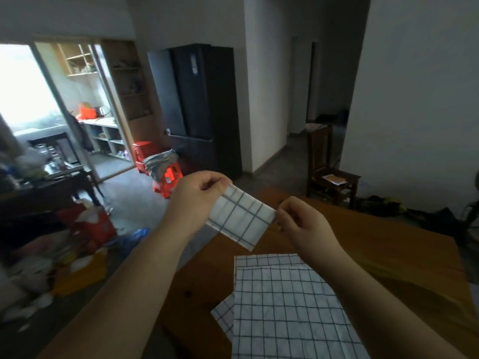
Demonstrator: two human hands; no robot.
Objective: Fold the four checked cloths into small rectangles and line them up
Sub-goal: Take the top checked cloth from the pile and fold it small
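A white cloth with dark checks, folded into a small rectangle, hangs in the air above the wooden table. My left hand pinches its upper left corner and my right hand pinches its right corner. Below, near the table's front edge, a stack of unfolded checked cloths lies flat; at least three layers show at its edges. My right forearm crosses over the stack's right side.
A dark fridge stands behind, with red plastic stools and a bag on the floor in front of it. Cluttered bags and boxes lie at the left. A wooden chair stands beyond the table's far edge.
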